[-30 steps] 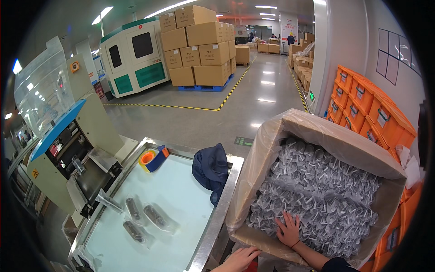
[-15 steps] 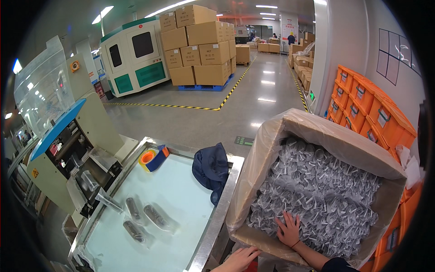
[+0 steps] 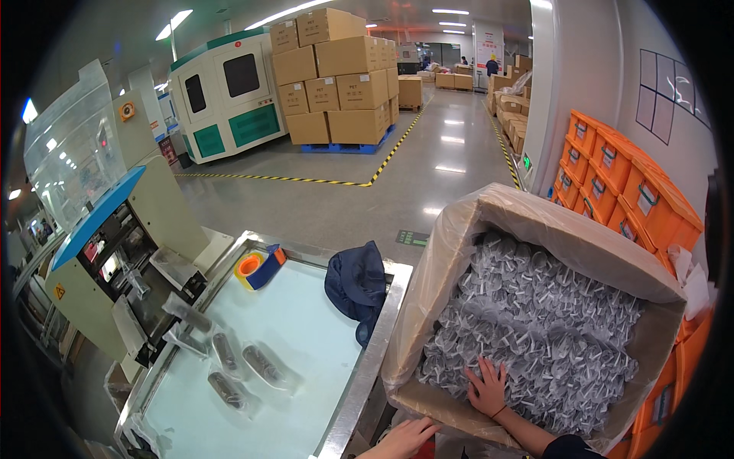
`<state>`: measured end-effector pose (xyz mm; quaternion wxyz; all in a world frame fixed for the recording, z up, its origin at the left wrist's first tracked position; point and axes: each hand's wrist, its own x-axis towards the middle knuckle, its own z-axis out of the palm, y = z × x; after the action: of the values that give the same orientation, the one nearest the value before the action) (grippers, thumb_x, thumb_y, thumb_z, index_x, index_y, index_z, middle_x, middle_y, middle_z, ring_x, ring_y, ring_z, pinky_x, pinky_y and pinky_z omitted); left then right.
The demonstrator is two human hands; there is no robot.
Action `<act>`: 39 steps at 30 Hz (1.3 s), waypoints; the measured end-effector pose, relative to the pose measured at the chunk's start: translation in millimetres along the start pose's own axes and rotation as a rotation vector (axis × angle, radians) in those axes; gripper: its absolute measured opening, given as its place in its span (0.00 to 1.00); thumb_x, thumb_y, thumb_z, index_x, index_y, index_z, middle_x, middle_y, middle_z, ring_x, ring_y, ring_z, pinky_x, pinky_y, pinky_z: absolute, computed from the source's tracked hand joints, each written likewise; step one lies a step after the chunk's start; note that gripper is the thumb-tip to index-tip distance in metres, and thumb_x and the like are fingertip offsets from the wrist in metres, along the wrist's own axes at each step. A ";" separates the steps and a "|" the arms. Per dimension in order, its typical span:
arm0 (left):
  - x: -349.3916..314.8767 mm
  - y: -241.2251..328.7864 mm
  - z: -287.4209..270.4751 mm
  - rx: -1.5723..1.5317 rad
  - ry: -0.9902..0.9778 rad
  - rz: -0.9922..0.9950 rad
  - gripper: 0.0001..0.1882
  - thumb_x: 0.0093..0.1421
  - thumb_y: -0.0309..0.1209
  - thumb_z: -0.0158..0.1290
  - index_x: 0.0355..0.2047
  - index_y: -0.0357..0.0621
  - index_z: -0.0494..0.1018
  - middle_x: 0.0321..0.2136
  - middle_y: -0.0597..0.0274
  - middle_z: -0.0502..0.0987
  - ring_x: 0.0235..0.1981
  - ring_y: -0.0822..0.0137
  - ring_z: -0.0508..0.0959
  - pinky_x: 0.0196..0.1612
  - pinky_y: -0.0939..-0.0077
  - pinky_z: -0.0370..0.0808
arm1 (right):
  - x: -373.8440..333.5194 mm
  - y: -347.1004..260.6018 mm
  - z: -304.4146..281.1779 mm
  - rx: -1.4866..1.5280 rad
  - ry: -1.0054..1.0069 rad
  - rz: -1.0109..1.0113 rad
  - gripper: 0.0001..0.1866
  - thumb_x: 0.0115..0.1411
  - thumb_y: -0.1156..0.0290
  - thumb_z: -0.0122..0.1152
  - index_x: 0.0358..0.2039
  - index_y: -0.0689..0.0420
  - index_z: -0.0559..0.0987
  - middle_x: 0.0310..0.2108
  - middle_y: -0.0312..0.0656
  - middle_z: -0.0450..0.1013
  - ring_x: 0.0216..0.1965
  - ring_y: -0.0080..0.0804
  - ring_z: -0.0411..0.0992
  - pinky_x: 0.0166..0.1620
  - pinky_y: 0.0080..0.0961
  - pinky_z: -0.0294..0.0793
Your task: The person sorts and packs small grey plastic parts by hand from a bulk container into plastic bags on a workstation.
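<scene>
Right hand [image 3: 487, 389]: you had it resting on the heap of clear plastic pieces [image 3: 535, 329], fingers spread apart, beside the near wall of the carton [image 3: 419, 325]; a thin dark band circled your wrist.
Left hand [image 3: 410, 436]: you had it at the carton's near left corner, fingers lying close together; whether they gripped the edge could not be told.
Clear pieces: they lay jumbled inside the carton, which stood to your right with translucent film over its walls.
Table [image 3: 306, 325]: its pale top sat to your left, inside a metal frame.
Sealed packets [image 3: 264, 366]: three lay on the table, well apart from your hands; two more were by the outlet of the blue-trimmed machine [image 3: 174, 200], at the table's left edge.
Far side of table: a tape roll [image 3: 248, 267] lay near the left corner, and a dark blue cap [image 3: 356, 279] near the right.
Beyond the carton: orange bins [image 3: 648, 191] stood stacked along the wall on your right.
Across the floor: brown boxes [image 3: 359, 53] rose on a blue pallet [image 3: 348, 148] beside a white-and-green machine [image 3: 218, 96].
</scene>
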<state>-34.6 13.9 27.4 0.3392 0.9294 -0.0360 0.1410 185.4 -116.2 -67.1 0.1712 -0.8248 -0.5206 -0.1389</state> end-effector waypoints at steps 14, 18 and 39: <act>-3.5 -3.6 5.0 0.059 -0.062 -0.004 0.11 0.50 0.26 0.44 0.36 0.42 0.67 0.28 0.57 0.68 0.33 0.59 0.70 0.38 0.68 0.65 | 1.4 -1.3 -2.4 -0.005 -0.003 0.001 0.25 0.47 0.68 0.53 0.49 0.43 0.70 0.57 0.45 0.55 0.57 0.38 0.54 0.57 0.52 0.39; -3.6 -3.5 5.6 0.062 -0.052 0.005 0.13 0.50 0.25 0.44 0.39 0.42 0.67 0.29 0.57 0.68 0.34 0.59 0.70 0.38 0.68 0.65 | 1.3 -1.3 -1.8 -0.007 0.001 -0.001 0.24 0.47 0.68 0.53 0.49 0.43 0.70 0.57 0.44 0.56 0.57 0.38 0.54 0.57 0.52 0.40; -2.0 -0.7 -0.1 0.028 -0.030 0.035 0.17 0.47 0.21 0.43 0.41 0.37 0.66 0.41 0.50 0.67 0.42 0.53 0.69 0.44 0.66 0.66 | 0.8 -0.3 0.1 0.009 -0.001 0.005 0.24 0.47 0.68 0.53 0.49 0.43 0.70 0.57 0.45 0.56 0.58 0.39 0.54 0.57 0.52 0.40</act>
<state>-36.5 14.4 26.5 0.3229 0.9354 -0.0552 0.1333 185.4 -115.4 -66.8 0.1749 -0.8254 -0.5193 -0.1358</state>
